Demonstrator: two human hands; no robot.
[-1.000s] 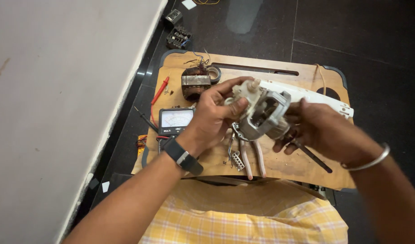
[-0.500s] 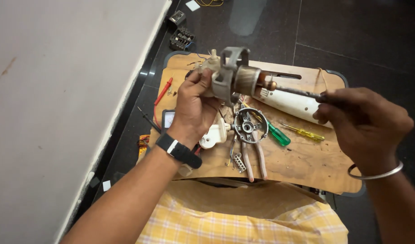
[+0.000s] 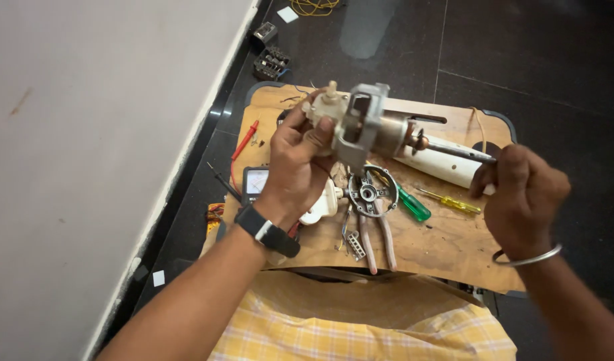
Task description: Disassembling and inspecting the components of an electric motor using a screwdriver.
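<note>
My left hand point(image 3: 301, 160) grips the cream gearbox end of a small fan motor point(image 3: 360, 124) and holds it above a wooden board point(image 3: 447, 251). The motor's grey metal frame sits in the middle and its rotor and dark shaft point(image 3: 454, 151) stick out to the right. My right hand point(image 3: 521, 197) is closed around the far tip of that shaft. A round metal end cover point(image 3: 369, 194) lies on the board just below the motor.
On the board lie pink-handled pliers point(image 3: 377, 241), a green-handled screwdriver point(image 3: 411, 204), a yellow one point(image 3: 454, 202), a white tube-shaped housing point(image 3: 440, 167), a meter point(image 3: 255, 182) and a red probe point(image 3: 244, 139). A pale wall point(image 3: 86, 134) runs along the left; dark floor tiles point(image 3: 521, 53) lie beyond.
The motor came apart from its end cover, which now lies on the board. My left hand lifted the motor higher and my right hand slid out to the shaft tip.
</note>
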